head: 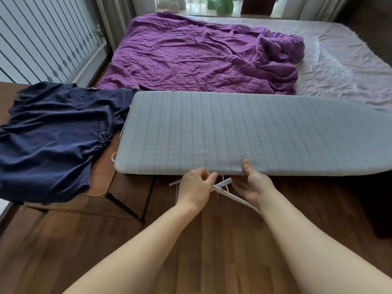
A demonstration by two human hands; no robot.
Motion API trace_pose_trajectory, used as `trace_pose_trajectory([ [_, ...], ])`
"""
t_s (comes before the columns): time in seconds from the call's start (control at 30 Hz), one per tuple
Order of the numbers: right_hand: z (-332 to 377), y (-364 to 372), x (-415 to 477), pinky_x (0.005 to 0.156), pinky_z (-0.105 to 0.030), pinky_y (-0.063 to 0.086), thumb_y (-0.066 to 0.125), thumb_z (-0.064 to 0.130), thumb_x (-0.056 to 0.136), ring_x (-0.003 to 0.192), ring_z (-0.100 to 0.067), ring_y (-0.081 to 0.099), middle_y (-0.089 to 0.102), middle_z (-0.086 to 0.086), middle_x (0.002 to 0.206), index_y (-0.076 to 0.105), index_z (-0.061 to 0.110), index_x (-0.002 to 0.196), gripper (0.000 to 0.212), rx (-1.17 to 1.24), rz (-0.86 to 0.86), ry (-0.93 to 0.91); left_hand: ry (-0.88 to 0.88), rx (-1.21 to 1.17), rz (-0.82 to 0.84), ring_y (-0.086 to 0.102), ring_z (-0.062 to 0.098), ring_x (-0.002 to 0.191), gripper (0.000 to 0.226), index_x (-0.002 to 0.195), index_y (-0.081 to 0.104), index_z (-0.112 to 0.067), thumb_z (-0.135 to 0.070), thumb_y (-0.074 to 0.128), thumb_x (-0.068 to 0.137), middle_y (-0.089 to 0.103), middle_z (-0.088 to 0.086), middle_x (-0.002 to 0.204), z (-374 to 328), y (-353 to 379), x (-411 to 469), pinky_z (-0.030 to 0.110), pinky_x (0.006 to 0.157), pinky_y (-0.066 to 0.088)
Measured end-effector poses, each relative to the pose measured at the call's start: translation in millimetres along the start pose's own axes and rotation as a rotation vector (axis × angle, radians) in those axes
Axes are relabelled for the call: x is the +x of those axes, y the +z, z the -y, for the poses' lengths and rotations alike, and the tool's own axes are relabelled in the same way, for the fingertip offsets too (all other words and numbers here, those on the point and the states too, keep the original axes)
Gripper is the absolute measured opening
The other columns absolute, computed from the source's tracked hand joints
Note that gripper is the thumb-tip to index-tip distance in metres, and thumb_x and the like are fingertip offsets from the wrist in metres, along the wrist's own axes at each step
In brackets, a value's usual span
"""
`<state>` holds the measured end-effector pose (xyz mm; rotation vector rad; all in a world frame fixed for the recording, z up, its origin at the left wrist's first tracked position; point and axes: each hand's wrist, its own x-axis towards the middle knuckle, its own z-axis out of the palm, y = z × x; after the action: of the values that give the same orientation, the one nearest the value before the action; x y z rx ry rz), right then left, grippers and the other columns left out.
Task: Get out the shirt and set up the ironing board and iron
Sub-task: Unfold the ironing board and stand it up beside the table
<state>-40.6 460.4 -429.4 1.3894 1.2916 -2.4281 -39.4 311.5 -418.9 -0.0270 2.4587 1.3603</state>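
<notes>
A grey checked ironing board (233, 130) lies across the middle of the view, its left end resting over a small wooden table (101, 177). A navy blue shirt (55, 136) is spread on that table, left of the board. My right hand (250, 183) grips the board's near edge, thumb on top and fingers underneath. My left hand (197, 185) is closed around a white metal leg (231, 193) that sticks out below the board's edge. No iron is in view.
A bed (343, 66) with a crumpled purple quilt (201, 54) lies right behind the board. A window with railings (42, 35) is at the far left. Wooden floor (191, 240) spreads below my arms. A dark piece of furniture (381, 209) stands at the right edge.
</notes>
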Motion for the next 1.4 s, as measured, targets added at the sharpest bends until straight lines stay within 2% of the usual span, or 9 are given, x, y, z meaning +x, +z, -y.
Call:
trace_pose_trajectory([
  [0.07,8.2,-4.3,-13.4,0.063,-0.033,0.053,0.065,0.036,0.087,0.069,-0.024,0.063,0.067,-0.015,0.085,0.063,0.002,0.093,0.034,-0.500,-0.153,-0.116,0.370,0.550,-0.185,0.058,0.017,0.088,0.026,0.105,0.061,-0.014,-0.035,0.057,0.090,0.062,-0.001,0.095,6.0,-15.3,7.6,0.032,0.084,0.047],
  [0.17,13.2,-3.2,-25.7,0.075,-0.033,0.044,0.059,0.031,0.089,0.093,-0.027,0.058,0.062,-0.010,0.099,0.059,0.008,0.101,0.026,-1.286,-0.359,-0.571,0.385,1.018,0.008,0.010,0.026,0.145,0.068,0.149,0.010,-0.017,-0.037,0.046,0.094,0.017,0.006,0.155,16.6,-33.0,27.6,0.039,0.118,0.006],
  [0.23,13.7,-2.9,-19.7,0.102,-0.035,0.034,0.057,0.023,0.088,0.126,-0.028,0.038,0.045,-0.009,0.134,0.046,0.016,0.126,0.041,-1.626,-0.270,-0.779,0.324,1.147,0.056,-0.025,0.022,0.139,0.074,0.141,-0.025,-0.023,-0.020,0.036,0.099,-0.018,0.001,0.157,20.3,-29.6,39.6,0.043,0.114,-0.015],
  [0.3,13.4,-6.0,-5.0,0.118,-0.039,0.010,0.056,0.017,0.088,0.146,-0.027,0.005,0.009,-0.005,0.158,0.016,0.025,0.149,0.073,-1.836,-0.121,-0.761,0.331,1.192,0.041,-0.030,0.023,0.137,0.081,0.135,-0.033,-0.024,0.005,0.030,0.093,-0.029,-0.003,0.153,22.1,-27.7,45.3,0.046,0.111,-0.019],
  [0.37,13.2,-16.1,11.1,0.120,-0.040,-0.003,0.053,0.013,0.091,0.148,-0.025,-0.012,-0.011,0.000,0.160,-0.009,0.030,0.150,0.087,-1.963,-0.094,-0.804,0.324,1.171,0.058,-0.028,0.023,0.139,0.088,0.140,-0.030,-0.026,0.013,0.028,0.087,-0.030,-0.004,0.152,19.9,-27.8,48.0,0.046,0.110,-0.018],
  [0.53,18.9,-41.0,21.6,0.118,-0.034,-0.005,0.030,-0.002,0.096,0.148,-0.022,-0.010,-0.015,0.002,0.159,-0.018,0.023,0.149,0.076,-2.001,-0.087,-0.954,0.324,1.170,0.074,-0.028,0.023,0.140,0.085,0.143,-0.026,-0.025,0.012,0.026,0.086,-0.030,-0.004,0.153,19.5,-22.3,45.0,0.044,0.111,-0.019],
  [0.67,14.2,-50.5,22.7,0.118,-0.039,0.010,0.039,-0.007,0.092,0.147,-0.029,0.011,0.010,-0.004,0.159,0.001,0.017,0.149,0.074,-1.925,-0.180,-1.105,0.358,1.104,0.076,-0.028,0.022,0.140,0.089,0.144,-0.024,-0.027,0.015,0.028,0.084,-0.028,-0.005,0.154,16.8,-13.6,42.6,0.045,0.114,-0.017],
  [0.87,18.6,-47.5,16.1,0.120,-0.035,0.000,0.024,-0.005,0.095,0.149,-0.024,-0.004,-0.007,0.001,0.161,-0.010,0.019,0.151,0.070,-1.959,-0.185,-0.996,0.380,1.061,0.090,-0.027,0.019,0.140,0.094,0.144,-0.022,-0.030,0.018,0.029,0.082,-0.027,-0.008,0.154,15.2,-13.1,46.1,0.044,0.113,-0.018],
  [1.4,11.5,-30.0,18.5,0.121,-0.037,-0.002,0.028,-0.008,0.094,0.148,-0.025,-0.007,-0.007,0.000,0.161,-0.010,0.020,0.151,0.074,-1.878,-0.240,-0.917,0.389,1.091,0.051,-0.024,0.017,0.141,0.092,0.144,-0.021,-0.031,0.016,0.030,0.083,-0.025,-0.009,0.154,15.0,-22.2,55.3,0.043,0.114,-0.017],
])
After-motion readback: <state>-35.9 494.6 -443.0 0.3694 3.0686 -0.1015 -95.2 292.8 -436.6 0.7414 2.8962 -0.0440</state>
